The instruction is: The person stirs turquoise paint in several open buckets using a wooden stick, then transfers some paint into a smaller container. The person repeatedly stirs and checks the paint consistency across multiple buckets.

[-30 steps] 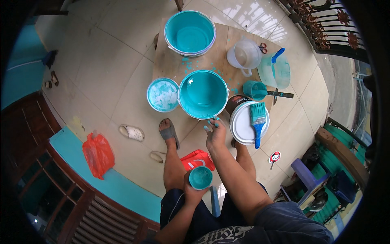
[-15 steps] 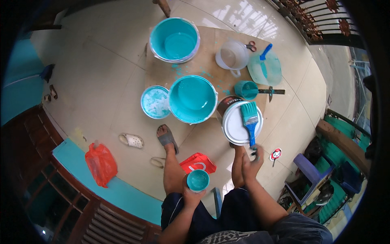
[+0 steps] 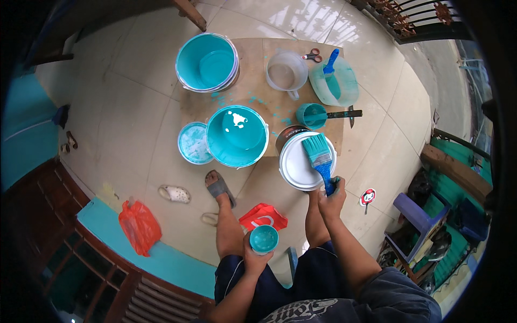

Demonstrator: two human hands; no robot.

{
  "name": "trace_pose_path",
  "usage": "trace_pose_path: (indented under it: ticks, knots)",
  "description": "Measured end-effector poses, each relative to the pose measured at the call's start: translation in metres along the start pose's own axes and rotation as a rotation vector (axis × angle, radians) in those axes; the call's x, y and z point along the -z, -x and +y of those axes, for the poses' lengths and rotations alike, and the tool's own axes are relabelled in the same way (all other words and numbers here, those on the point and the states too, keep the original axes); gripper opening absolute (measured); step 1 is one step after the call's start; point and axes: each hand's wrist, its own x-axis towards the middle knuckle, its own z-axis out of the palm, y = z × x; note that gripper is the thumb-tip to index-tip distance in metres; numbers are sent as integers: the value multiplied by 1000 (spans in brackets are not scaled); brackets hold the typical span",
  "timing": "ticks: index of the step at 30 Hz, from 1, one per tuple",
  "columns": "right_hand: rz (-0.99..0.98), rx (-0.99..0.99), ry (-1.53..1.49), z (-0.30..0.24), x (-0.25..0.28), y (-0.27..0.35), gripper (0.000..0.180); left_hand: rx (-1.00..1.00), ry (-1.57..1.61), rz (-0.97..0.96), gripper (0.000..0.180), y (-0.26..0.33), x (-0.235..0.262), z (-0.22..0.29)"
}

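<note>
Turquoise inside the near bucket [image 3: 222, 146] and the hand-held cup [image 3: 264, 239], turquoise on the bristles of the paintbrush [image 3: 321, 159], blue on its handle, plain white on the lid [image 3: 295, 162] beneath, red-and-white on the bag [image 3: 249, 218] between the legs.

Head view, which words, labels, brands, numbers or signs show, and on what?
I won't copy wording, but here's where it stands:
Dark shirt: large pale lettering.
White-lidded bucket: lettering on its dark side, partly hidden.
Red bag between the legs: white mark, not readable.
Round red-and-white item: any text too small to read.
</note>
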Motion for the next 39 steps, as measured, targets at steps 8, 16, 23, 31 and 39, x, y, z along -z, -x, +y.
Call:
trace_pose_path:
  ticks: [8, 16, 23, 31, 39]
  knots:
    - [59, 291, -47, 2, 23, -70, 35, 23, 7, 9, 86, 4, -4, -8]
    - [-160, 362, 144, 15, -8, -181, 48, 32, -31, -38, 89, 6, -4, -7]
    - [-30, 439, 104, 18, -8, -165, 55, 41, -34, -32, 89, 9, -8, -10]
    - [-127, 358, 230, -44, -11, -78, 75, 53, -8, -46, 88, 12, -12, -15]
    - [302, -19, -27, 18, -6, -137, 57, 66, 16, -58, 89, 9, -10, -19]
